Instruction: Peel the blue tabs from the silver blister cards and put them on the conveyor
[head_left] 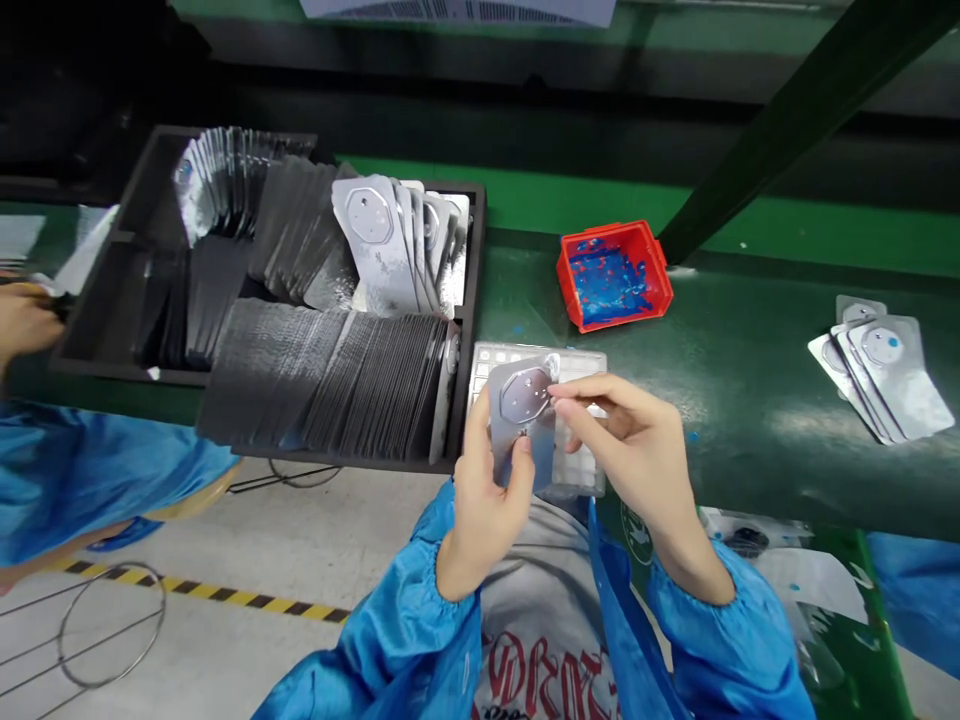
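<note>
Far left, a co-worker's hand (pixel 26 322) at the edge of view; then the dark tray (pixel 478 235), crammed with rows of dark and silvery plates (pixel 322 380). Centre now: left hand (pixel 487 505) clamped on a silver plate (pixel 523 400), tilted above a clear tray (pixel 583 465)! Right hand (pixel 637 440) at the plate's upper right edge, thumb and forefinger close together; whether they pinch anything, can't tell. Beyond, a red bin (pixel 615 280); far right, loose silver plates (pixel 892 365) overlap on the green table (pixel 750 400).

Green bench (pixel 739 400): black divided tray (pixel 473 290) left, red bin (pixel 628 318) and clear tray (pixel 588 470) mid-bench, overlapping silver plates (pixel 896 375) right.
</note>
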